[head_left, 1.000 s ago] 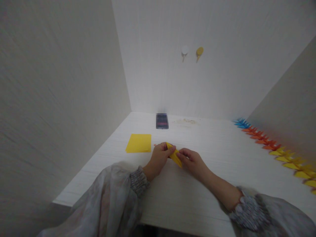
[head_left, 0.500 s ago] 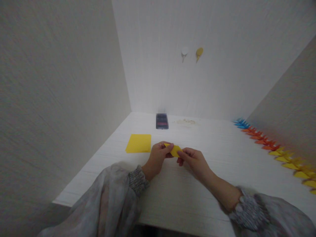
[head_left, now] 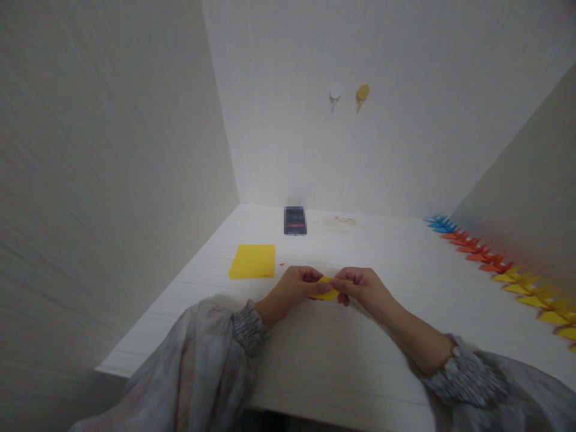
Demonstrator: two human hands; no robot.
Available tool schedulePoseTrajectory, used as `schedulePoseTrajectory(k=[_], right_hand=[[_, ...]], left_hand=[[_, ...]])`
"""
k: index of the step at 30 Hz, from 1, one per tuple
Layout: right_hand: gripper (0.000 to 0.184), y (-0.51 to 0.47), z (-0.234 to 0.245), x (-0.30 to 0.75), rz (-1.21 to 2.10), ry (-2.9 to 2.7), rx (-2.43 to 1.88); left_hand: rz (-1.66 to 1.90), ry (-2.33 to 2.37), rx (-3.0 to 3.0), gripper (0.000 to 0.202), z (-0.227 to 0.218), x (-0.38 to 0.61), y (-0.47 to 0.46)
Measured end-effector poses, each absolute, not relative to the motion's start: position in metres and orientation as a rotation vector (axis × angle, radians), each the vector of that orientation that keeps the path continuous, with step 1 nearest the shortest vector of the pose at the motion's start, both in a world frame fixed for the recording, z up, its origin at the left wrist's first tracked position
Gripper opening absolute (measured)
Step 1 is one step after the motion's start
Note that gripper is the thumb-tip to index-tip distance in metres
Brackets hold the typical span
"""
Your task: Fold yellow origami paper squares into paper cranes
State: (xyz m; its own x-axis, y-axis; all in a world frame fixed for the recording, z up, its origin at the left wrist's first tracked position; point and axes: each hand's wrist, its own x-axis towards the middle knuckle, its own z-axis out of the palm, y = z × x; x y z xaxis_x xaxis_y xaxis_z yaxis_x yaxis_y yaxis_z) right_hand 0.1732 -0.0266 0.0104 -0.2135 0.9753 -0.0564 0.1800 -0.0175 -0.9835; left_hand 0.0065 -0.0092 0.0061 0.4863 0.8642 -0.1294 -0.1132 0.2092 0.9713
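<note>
A small folded piece of yellow paper (head_left: 330,295) is held between both hands, just above the white table. My left hand (head_left: 297,287) pinches its left part, thumb on top. On the other side my right hand (head_left: 361,287) grips it with thumb and fingers, close against the left thumb. Much of the paper is hidden behind the fingers, so its exact folds do not show. A stack of square yellow paper sheets (head_left: 252,261) lies flat to the left of my left hand.
A dark, blurred device (head_left: 295,221) lies near the back wall. Folded paper cranes, blue (head_left: 441,224), red (head_left: 479,252) and yellow (head_left: 535,295), form a row along the right side. A tiny red scrap (head_left: 282,264) lies by the stack. Two hooks (head_left: 362,93) are on the wall.
Both hands have shifted slightly right and nearer to me with the yellow paper. They are closer together, covering more of it. The red scrap by the stack has come into sight.
</note>
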Motion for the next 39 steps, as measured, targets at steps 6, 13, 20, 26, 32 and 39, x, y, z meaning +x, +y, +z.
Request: schedulePoseTrajectory(k=[6,13,20,26,32,39], right_hand=[[0.022,-0.026,0.006,0.169,1.204,-1.514,-1.234],[0.019,-0.025,0.006,0.168,1.093,-1.517,-1.276],[0.019,-0.025,0.011,0.165,1.158,-1.380,-1.333],[0.017,-0.022,0.011,0.170,1.153,-1.420,-1.361],[0.016,-0.018,0.014,0.176,1.138,-1.427,-1.379],[0.014,-0.010,0.022,0.200,1.015,-1.314,-1.313]], left_hand=[[0.765,0.835,1.218,0.028,0.002,0.007,-0.009],[0.815,0.884,1.261,0.024,0.000,0.009,-0.008],[0.857,0.883,1.292,0.022,0.001,0.009,-0.008],[0.887,0.901,1.269,0.021,0.001,0.010,-0.008],[0.920,0.950,1.264,0.017,0.002,0.010,-0.006],[1.004,1.038,1.190,0.023,0.002,0.006,-0.001]])
